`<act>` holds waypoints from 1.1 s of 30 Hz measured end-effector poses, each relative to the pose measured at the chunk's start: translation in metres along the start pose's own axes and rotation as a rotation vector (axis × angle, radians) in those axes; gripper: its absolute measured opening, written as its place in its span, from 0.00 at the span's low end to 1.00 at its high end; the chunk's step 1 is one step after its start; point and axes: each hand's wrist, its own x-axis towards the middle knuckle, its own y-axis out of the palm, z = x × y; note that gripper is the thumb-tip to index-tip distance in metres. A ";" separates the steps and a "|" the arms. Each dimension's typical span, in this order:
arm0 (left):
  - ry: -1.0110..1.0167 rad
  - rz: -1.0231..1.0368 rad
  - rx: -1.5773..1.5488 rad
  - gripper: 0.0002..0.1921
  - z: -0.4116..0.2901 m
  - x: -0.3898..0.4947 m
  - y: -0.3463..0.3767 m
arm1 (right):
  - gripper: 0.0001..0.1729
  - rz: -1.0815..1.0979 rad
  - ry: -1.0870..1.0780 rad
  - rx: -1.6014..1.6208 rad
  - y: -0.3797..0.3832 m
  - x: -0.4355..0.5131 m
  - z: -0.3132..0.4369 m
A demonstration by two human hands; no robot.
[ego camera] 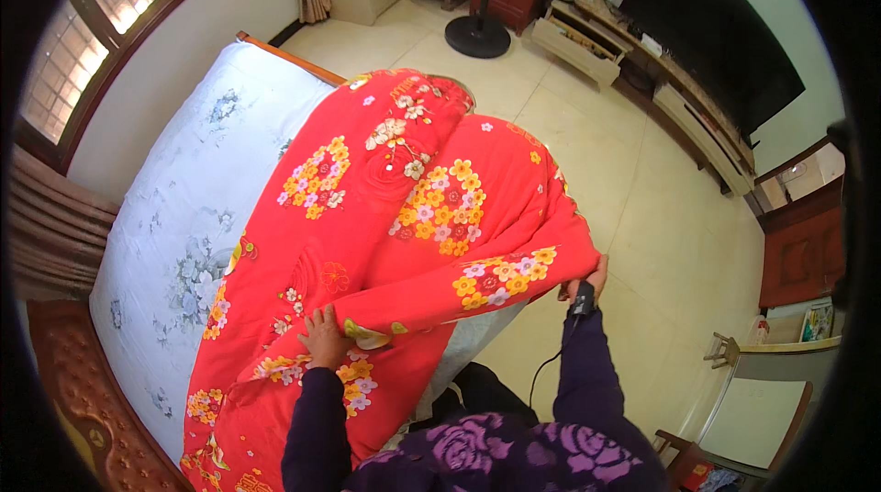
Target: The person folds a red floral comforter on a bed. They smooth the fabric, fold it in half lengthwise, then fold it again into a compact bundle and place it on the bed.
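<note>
A thick red quilt (427, 216) with a flower print lies in folds across the bed, its far end bunched. At its right edge, beside the bed, my right hand (597, 280) grips a raised fold of the cloth. A dark device on a cable is strapped at that wrist. My left hand (325, 340) lies on the quilt at the other end of this fold, fingers slightly spread; whether it pinches any cloth is hidden. On the left, a pale blue floral bed sheet (199, 216) shows on the mattress.
A brown tufted headboard (103, 395) stands at the lower left, near a curtain (58, 223). Across the tiled floor (585, 148) are a fan base (478, 37), an open drawer (577, 48) and a large television (709, 31). A table (754, 416) stands at right.
</note>
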 end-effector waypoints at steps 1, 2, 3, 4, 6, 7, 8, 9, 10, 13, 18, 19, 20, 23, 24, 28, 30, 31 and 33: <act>-0.012 -0.009 -0.018 0.47 0.002 -0.003 0.000 | 0.24 0.036 0.035 0.040 0.020 -0.001 0.015; -0.028 0.000 -0.028 0.48 0.003 -0.005 0.002 | 0.22 -0.007 0.058 0.064 0.043 -0.005 0.026; -0.039 -0.030 -0.029 0.49 0.004 -0.008 0.005 | 0.20 0.144 -0.038 -0.090 0.069 -0.009 0.033; -0.053 -0.080 -0.045 0.47 0.003 -0.009 0.009 | 0.19 0.218 -0.150 -0.250 0.100 -0.009 0.043; -0.062 -0.122 -0.116 0.44 0.004 -0.009 0.016 | 0.17 0.484 -0.344 -0.507 0.175 -0.004 0.051; -0.071 -0.133 -0.110 0.43 0.006 -0.006 0.017 | 0.18 0.693 -0.443 -0.598 0.215 0.003 0.054; -0.044 -0.217 -0.189 0.36 0.009 -0.003 0.018 | 0.17 0.778 -0.492 -0.590 0.255 0.011 0.045; -0.091 -0.235 -0.283 0.34 0.014 0.002 0.016 | 0.16 0.805 -0.524 -0.698 0.297 0.024 0.032; -0.134 -0.212 -0.382 0.31 0.023 0.005 0.014 | 0.15 0.900 -0.513 -0.766 0.336 0.037 0.014; -0.135 -0.496 -0.636 0.23 0.058 0.014 -0.003 | 0.19 1.016 -0.832 -1.103 0.429 0.077 -0.087; -0.586 -0.380 -0.324 0.22 0.074 0.011 -0.006 | 0.13 1.310 -0.131 -1.274 0.410 0.090 -0.247; -0.563 -0.417 -0.167 0.23 0.067 0.014 -0.004 | 0.12 1.353 -0.033 -1.386 0.385 0.092 -0.255; -0.550 -0.396 -0.057 0.24 0.054 0.021 -0.002 | 0.13 1.440 -0.321 -1.268 0.358 0.099 -0.249; -0.388 -0.567 0.035 0.25 0.009 0.056 -0.006 | 0.18 1.349 -0.868 -1.168 0.300 0.143 -0.196; -0.329 -0.590 0.001 0.27 -0.009 0.070 -0.012 | 0.18 1.051 -0.802 -1.188 0.281 0.163 -0.171; -0.248 -0.525 -0.046 0.32 -0.071 0.121 -0.029 | 0.31 -0.009 -0.812 -1.605 0.198 0.251 -0.086; -0.292 -0.464 -0.046 0.34 -0.096 0.149 -0.037 | 0.30 0.197 -0.342 -1.370 0.156 0.282 -0.081; -0.235 -0.480 -0.066 0.34 -0.106 0.165 -0.043 | 0.26 0.389 -0.094 -1.101 0.140 0.297 -0.081; -0.184 -0.447 -0.083 0.35 -0.119 0.187 -0.054 | 0.21 0.314 0.014 -1.012 0.124 0.316 -0.090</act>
